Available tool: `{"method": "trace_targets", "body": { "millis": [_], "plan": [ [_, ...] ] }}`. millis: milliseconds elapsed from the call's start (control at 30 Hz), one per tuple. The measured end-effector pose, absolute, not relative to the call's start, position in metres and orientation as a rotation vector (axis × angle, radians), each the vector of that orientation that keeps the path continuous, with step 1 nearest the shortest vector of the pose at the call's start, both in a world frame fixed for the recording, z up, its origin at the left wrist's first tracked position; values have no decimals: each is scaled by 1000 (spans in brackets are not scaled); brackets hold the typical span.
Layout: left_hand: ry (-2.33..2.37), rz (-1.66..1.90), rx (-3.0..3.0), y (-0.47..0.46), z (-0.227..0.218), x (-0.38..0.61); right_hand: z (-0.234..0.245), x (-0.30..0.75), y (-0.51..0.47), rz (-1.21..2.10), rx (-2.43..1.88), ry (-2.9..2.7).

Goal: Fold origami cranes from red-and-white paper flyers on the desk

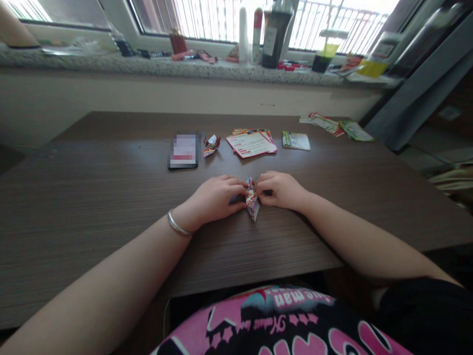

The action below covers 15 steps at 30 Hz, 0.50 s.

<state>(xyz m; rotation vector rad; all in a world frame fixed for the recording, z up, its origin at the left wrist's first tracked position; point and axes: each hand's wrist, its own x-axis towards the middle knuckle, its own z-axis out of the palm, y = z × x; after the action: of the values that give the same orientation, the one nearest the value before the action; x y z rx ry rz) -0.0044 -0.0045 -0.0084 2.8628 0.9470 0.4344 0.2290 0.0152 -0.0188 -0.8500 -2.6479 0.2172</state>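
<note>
A small folded paper piece (253,203), printed in red and white with pointed ends, stands between my hands just above or on the brown table. My left hand (222,196), with a silver bangle on its wrist, pinches its left side between fingers and thumb. From the right, my right hand (281,190) grips the other side with curled fingers. Behind them sits another folded paper figure (212,145). A stack of printed cards (252,143) lies farther back, with a smaller pile of cards (296,141) to its right.
A phone-like device (184,150) with a blurred screen lies at the back left of the table (111,197). Printed paper strips (327,124) rest at the far right corner. Bottles, including a dark one (273,37), line the granite windowsill (148,66).
</note>
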Motion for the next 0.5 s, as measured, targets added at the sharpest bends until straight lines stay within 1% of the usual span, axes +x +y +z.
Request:
{"method": "trace_targets", "body": {
  "millis": [300, 500],
  "plan": [
    [940, 399, 3050, -10, -8, 4, -19, 229, 16, 370, -828, -2596],
    [1011, 401, 3069, -9, -10, 9, -13, 226, 7, 170, -946, -2660]
  ]
}}
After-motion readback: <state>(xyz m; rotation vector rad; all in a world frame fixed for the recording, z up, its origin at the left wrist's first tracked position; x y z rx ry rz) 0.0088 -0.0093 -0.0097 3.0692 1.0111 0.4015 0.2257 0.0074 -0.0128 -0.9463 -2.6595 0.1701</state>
